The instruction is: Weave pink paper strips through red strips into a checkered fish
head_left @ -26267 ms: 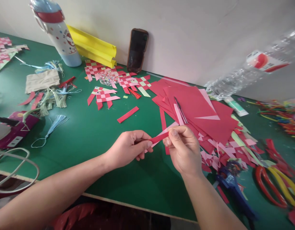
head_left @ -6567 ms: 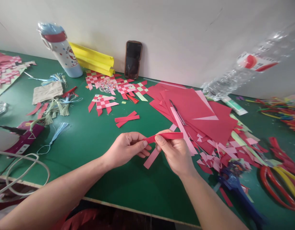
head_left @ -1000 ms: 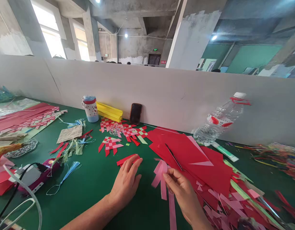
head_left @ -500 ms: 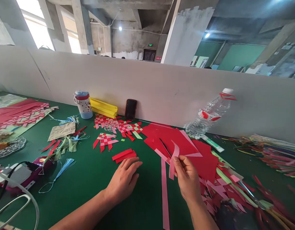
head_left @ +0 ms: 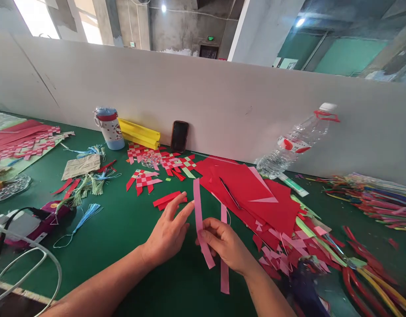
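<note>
Between thumb and fingers, my right hand [head_left: 223, 242] pinches a pink paper strip [head_left: 198, 207], which stands slanted over the table. My left hand [head_left: 168, 229] is open, its fingertips close beside the strip's left edge; I cannot tell whether they touch it. Behind my right hand, a second pink strip [head_left: 224, 281] lies flat on the green tabletop. Just beyond my left hand are a few red paper strips [head_left: 170, 199]. A woven red-and-pink paper piece [head_left: 144, 180] lies farther back. A pen [head_left: 230, 193] rests on stacked red paper sheets [head_left: 252, 207] to the right.
A leaning plastic bottle [head_left: 293, 143], a dark phone [head_left: 179, 136], a yellow folded piece [head_left: 138, 133] and a blue-white cup [head_left: 109, 127] stand along the partition [head_left: 216, 97]. Tassels [head_left: 86, 215] and a cable [head_left: 57, 273] are at left. Paper scraps [head_left: 282, 255] and red-handled scissors [head_left: 350, 286] lie right.
My right hand has moved left with the pink strip, away from the red sheets and towards my left hand. The view has tipped down; my left hand stays by the red strips.
</note>
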`<state>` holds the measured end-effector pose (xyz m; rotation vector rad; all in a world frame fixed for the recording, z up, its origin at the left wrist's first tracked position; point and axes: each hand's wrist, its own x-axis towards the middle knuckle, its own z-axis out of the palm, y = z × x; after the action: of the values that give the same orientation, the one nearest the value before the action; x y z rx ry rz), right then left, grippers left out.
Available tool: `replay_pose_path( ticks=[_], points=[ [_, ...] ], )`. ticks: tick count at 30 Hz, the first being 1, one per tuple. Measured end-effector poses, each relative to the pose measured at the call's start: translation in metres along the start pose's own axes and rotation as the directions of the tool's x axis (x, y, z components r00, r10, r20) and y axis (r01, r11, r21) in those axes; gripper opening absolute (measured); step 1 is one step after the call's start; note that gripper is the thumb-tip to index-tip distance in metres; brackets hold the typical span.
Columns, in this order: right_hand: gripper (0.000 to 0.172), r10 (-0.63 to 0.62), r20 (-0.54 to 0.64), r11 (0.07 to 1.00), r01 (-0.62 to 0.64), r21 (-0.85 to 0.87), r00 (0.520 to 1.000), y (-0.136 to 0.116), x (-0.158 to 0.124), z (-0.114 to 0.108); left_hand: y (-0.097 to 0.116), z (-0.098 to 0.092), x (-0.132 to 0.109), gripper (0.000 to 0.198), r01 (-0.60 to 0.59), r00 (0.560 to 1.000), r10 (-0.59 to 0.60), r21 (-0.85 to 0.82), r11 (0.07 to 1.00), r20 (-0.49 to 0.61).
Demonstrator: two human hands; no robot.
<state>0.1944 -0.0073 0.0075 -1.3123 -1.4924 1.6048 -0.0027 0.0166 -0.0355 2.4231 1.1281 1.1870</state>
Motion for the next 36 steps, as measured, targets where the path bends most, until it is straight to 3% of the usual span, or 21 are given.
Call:
replay_pose_path(
  ticks=[3,7,12,15,18,23,26,28,31,33,36],
  points=[
    [0.041,0.046,0.050,0.999,-0.045,-0.018,0.998,0.000,-0.001,0.004,-0.002,0.001,0.000,0.077,0.020,0.994,-0.019,0.006,1.000,-0.106],
    [0.044,0.110,0.026,0.993,-0.111,0.034,0.994,0.001,-0.001,0.003,-0.006,-0.001,0.003,0.088,0.031,0.963,-0.032,-0.008,0.999,-0.267],
    [0.046,0.138,-0.014,0.988,-0.137,0.067,0.990,-0.005,-0.004,0.001,-0.007,-0.008,0.007,0.082,-0.006,0.947,0.041,0.110,0.994,-0.318],
    [0.044,0.112,0.099,0.993,-0.114,0.013,0.989,-0.011,-0.008,0.003,-0.004,-0.012,0.008,0.057,-0.052,0.968,0.107,0.232,0.971,-0.228],
    [0.039,0.009,0.177,0.998,-0.021,0.065,0.984,-0.011,-0.011,0.003,-0.002,-0.016,0.009,0.031,-0.069,0.993,0.090,0.232,0.970,-0.082],
    [0.028,-0.120,0.089,0.955,0.091,0.281,0.989,-0.003,-0.010,0.000,0.000,-0.018,0.009,0.022,-0.016,0.998,0.021,-0.066,0.998,0.064],
    [0.026,-0.159,0.001,0.922,0.149,0.358,0.987,0.001,-0.007,0.000,0.008,-0.019,0.008,0.027,0.147,0.981,-0.097,-0.306,0.941,0.170],
    [0.024,-0.166,-0.050,0.920,0.173,0.352,0.985,0.002,-0.005,0.001,0.017,-0.020,0.008,0.033,0.373,0.911,-0.214,-0.481,0.793,0.354],
    [0.023,-0.158,-0.131,0.936,0.190,0.295,0.979,0.003,-0.003,0.004,0.025,-0.023,0.007,0.041,0.635,0.767,-0.156,-0.698,0.332,0.623],
    [0.025,-0.159,-0.192,0.955,0.200,0.220,0.969,0.002,-0.003,0.005,0.026,-0.023,0.007,0.041,0.713,0.701,-0.097,-0.697,0.070,0.707],
    [0.029,-0.163,-0.268,0.979,0.188,0.071,0.949,-0.001,-0.003,0.008,0.022,-0.022,0.006,0.041,0.740,0.649,-0.083,-0.653,-0.163,0.756]
  ],
)
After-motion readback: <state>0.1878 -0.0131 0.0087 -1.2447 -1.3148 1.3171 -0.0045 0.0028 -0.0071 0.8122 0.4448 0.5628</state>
